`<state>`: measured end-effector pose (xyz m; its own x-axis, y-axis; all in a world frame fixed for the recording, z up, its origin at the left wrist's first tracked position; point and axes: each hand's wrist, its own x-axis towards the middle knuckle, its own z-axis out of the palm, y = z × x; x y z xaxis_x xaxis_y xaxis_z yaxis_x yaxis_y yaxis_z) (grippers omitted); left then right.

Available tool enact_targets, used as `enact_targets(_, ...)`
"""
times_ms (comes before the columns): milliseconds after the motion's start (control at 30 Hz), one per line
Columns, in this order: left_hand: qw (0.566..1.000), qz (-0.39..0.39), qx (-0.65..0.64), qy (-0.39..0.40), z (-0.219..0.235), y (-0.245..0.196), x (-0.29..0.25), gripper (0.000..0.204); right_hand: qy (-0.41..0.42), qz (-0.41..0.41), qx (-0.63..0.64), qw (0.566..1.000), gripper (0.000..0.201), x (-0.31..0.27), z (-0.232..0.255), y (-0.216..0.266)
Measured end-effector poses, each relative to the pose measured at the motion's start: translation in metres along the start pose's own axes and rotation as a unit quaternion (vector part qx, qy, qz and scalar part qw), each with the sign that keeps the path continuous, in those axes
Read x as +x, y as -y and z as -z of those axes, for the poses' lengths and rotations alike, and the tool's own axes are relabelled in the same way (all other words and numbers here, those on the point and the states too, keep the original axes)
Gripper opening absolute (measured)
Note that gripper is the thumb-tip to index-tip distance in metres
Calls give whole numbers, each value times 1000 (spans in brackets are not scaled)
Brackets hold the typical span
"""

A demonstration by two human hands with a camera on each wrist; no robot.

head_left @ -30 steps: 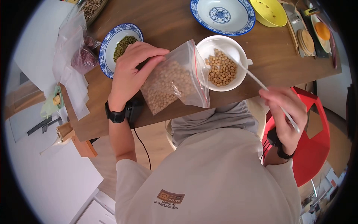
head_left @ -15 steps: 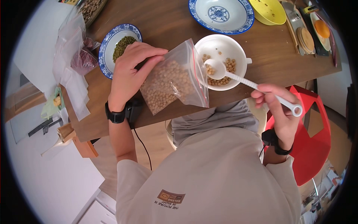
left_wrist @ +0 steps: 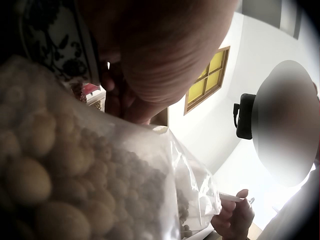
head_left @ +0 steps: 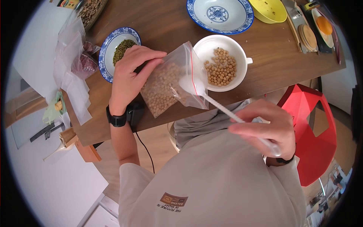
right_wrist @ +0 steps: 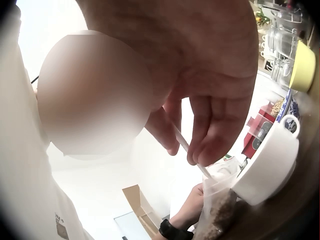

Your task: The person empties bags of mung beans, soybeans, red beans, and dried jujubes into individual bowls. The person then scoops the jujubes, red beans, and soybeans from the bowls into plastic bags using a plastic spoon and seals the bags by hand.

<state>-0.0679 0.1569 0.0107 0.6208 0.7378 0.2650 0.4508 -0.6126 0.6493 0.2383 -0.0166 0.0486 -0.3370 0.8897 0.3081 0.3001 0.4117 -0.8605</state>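
My left hand (head_left: 132,75) pinches the upper edge of a clear zip bag (head_left: 162,94) of pale round beans; the bag leans with its mouth toward a white cup (head_left: 242,77) with a handle. Between the thumb and fingers of my right hand (head_left: 266,126) is a long white spoon (head_left: 223,109), its bowl at the bag's mouth, seen through or against the plastic. Beans (head_left: 221,70) lie inside the cup. In the left wrist view the bag (left_wrist: 115,175) fills the lower left. The right wrist view has the spoon handle (right_wrist: 182,141) between the fingers.
A patterned bowl of green beans (head_left: 123,49) stands behind my left hand, with plastic bags (head_left: 72,60) farther left. Beyond the cup are a blue-and-white bowl (head_left: 206,17) and a yellow bowl (head_left: 270,11). A red chair (head_left: 317,151) stands at the right.
The spoon dipped into the cup, then moved left to the bag's mouth with my right hand. My left hand still holds the bag in nearly the same place.
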Motion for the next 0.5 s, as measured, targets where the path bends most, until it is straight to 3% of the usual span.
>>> enact_targets(100,1000,-4,-4,0,0,2,-1,16,-33,-24,0,999,30,-8,17,0)
enact_targets(200,1000,-5,-2,-4,0,2,-2,16,-119,-122,-56,984,26,-13,25,0)
enact_targets(300,1000,-8,1,-6,0,2,-1,17,-129,-139,-141,972,25,-8,18,-6)
enact_targets(500,1000,-2,-1,0,0,2,-1,16,-83,-136,-47,986,22,-10,13,-21)
